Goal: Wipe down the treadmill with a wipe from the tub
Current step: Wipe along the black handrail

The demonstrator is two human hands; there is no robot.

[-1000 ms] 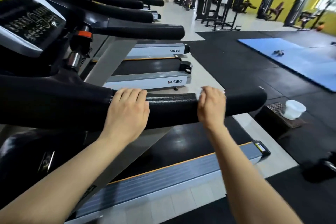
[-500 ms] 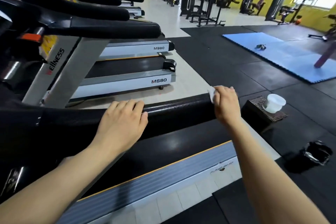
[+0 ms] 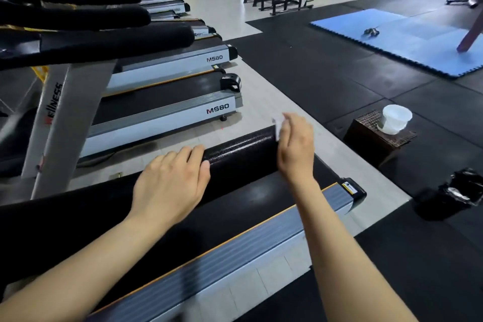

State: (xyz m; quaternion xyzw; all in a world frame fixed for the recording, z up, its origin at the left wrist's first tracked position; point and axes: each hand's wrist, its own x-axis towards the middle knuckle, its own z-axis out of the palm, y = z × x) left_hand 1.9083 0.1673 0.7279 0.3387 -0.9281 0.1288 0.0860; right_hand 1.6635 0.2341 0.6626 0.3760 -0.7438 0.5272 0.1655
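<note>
Right grip (image 3: 295,142): fingers curled round a small crumpled white wipe (image 3: 278,125), holding it against the far tip of the black padded foam handrail (image 3: 240,149) of the nearest treadmill. Only a corner of the wipe shows past the fingers. Left grip (image 3: 171,183): released, fingers lying flat over the same handrail further in, apparently steadying the body rather than grasping.

White plastic wipe tub (image 3: 396,119) sits on a dark woven box (image 3: 376,140) on the floor, well apart from the hands, beyond the tail of the belt. A black-lined bin (image 3: 449,197) stands near it.

Risks, as judged from this position:
- The wipe is at the very end of the rail. One more stroke outward and it runs off the tip; a loosely held wad could drop onto the black treadmill belt (image 3: 251,198) or the pale tiled floor (image 3: 261,81) and pick up grit.
- The wad is bunched small, so only a narrow strip of foam is likely covered per pass; the underside and end cap could be missed.
- The foam looks glossy and possibly damp near the wiped stretch. A flat, unclenched left hand on wet foam may slide if weight is leaned on it.
- The wipe may be drying out or soiled; the tub is out of arm's reach, so a fresh one means stepping away.
- Console, side rails and the other handrail cannot be judged clean from here.
</note>
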